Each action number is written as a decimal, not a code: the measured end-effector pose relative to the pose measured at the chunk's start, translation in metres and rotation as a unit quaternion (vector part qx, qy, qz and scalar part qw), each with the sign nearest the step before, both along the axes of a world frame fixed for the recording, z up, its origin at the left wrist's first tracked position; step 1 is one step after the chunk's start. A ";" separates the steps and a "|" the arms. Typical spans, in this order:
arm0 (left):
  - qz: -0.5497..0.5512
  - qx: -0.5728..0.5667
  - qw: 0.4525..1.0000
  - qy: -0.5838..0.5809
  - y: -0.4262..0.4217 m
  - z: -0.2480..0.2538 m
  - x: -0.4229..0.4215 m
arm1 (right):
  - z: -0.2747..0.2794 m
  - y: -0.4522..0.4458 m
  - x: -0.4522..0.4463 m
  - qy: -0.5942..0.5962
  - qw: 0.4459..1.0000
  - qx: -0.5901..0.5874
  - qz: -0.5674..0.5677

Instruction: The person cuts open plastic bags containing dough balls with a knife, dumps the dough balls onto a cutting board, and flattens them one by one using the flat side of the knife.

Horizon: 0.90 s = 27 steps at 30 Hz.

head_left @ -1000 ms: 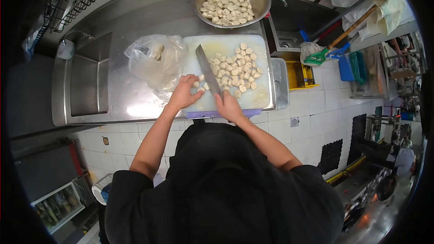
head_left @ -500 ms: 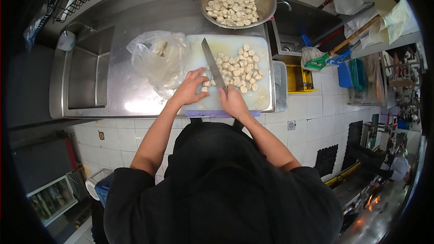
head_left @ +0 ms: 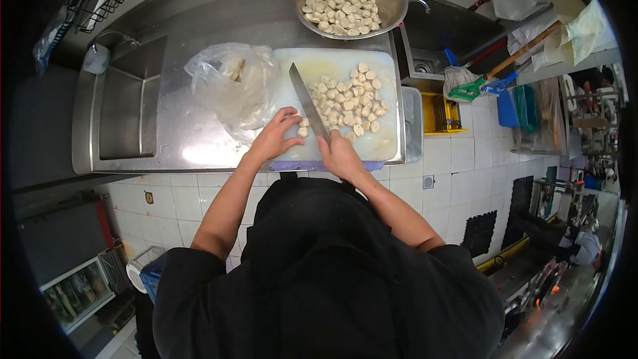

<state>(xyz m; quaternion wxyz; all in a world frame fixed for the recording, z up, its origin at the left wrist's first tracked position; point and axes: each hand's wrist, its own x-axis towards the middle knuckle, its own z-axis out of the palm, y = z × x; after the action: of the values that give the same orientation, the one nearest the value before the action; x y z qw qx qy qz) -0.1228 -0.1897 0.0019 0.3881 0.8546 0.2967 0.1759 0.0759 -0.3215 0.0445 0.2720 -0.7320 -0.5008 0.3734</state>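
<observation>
My right hand (head_left: pixel 337 153) is closed round the handle of a long knife (head_left: pixel 307 101), whose blade points up and left across the white cutting board (head_left: pixel 332 60). Right of the blade lie several pale round pieces (head_left: pixel 355 103) in a loose heap. My left hand (head_left: pixel 274 137) rests at the board's left edge, thumb and fingers apart, beside a few small pieces (head_left: pixel 303 130) left of the blade. A clear plastic bag (head_left: pixel 232 86) with pale contents sits left of the board.
A metal colander (head_left: pixel 392 0) holding many pale pieces stands behind the board. One sink (head_left: pixel 129 113) is at the left, another (head_left: pixel 428 46) at the back right. A yellow crate (head_left: pixel 442 116), a blue bin (head_left: pixel 510 103) and a mop (head_left: pixel 458 80) are at the right.
The knife tip has swung a little left since half a second ago, and my right hand has shifted slightly down and left. My left hand has drawn slightly left.
</observation>
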 end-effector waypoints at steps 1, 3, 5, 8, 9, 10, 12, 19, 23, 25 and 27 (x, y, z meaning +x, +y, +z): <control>0.000 0.000 1.000 0.001 0.002 -0.001 -0.002 | 0.001 0.000 0.000 0.001 1.000 0.000 0.000; -0.017 0.007 1.000 0.007 0.006 -0.004 -0.004 | 0.002 0.001 0.001 0.017 1.000 -0.011 0.008; -0.010 0.009 1.000 0.002 0.005 -0.007 -0.003 | 0.003 0.002 0.000 0.023 1.000 -0.016 0.008; 0.010 0.050 0.998 -0.021 0.003 -0.016 0.004 | 0.001 0.004 -0.001 0.035 0.999 -0.014 0.012; 0.024 0.088 0.995 -0.039 0.002 -0.016 0.006 | 0.001 0.005 -0.002 0.041 0.999 -0.007 0.015; 0.023 0.087 0.995 -0.040 0.002 -0.015 0.007 | 0.002 0.005 -0.001 0.040 0.999 -0.008 0.015; 0.020 0.127 0.991 -0.032 0.003 -0.015 0.009 | 0.004 0.005 0.000 0.004 1.000 0.011 0.009; 0.010 0.079 0.996 -0.042 0.001 -0.010 0.009 | 0.024 -0.008 0.016 -0.019 1.000 -0.001 0.020; 0.008 0.106 0.994 -0.028 0.001 -0.011 0.011 | 0.033 -0.027 0.014 -0.066 0.996 -0.022 0.063; 0.005 0.112 0.993 -0.028 0.001 -0.011 0.011 | 0.041 -0.036 0.012 -0.076 0.993 -0.041 0.075; 0.009 0.111 0.993 -0.032 0.001 -0.011 0.011 | 0.048 -0.041 0.010 -0.085 0.989 -0.087 0.087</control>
<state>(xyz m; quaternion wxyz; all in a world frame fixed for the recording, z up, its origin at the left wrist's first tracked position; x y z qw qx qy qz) -0.1116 -0.1890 -0.0087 0.2986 0.8836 0.2707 0.2383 0.0855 -0.3623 0.0925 0.1300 -0.7356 -0.5494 0.3744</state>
